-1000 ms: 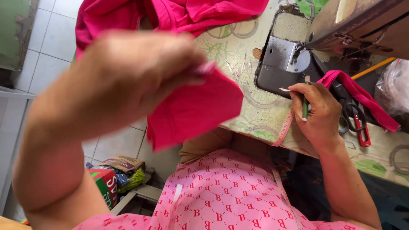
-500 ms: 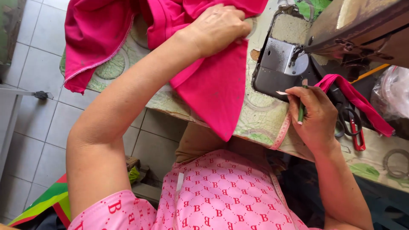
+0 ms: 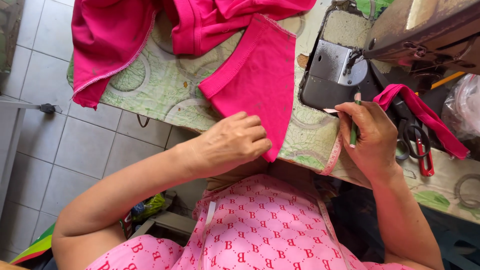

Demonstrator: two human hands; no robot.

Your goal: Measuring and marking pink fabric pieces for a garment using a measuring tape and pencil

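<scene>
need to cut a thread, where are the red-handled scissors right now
In the head view, the red-handled scissors lie at the right on the patterned table, just beyond the right hand, beside the pink fabric strip.

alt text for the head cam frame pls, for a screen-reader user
Seen from above, a person's left hand presses the lower edge of a bright pink fabric panel on a green-patterned sewing table, while the right hand holds a green pencil beside a grey sewing machine. More pink cloth is heaped at the top; red-handled scissors lie to the right.
</scene>
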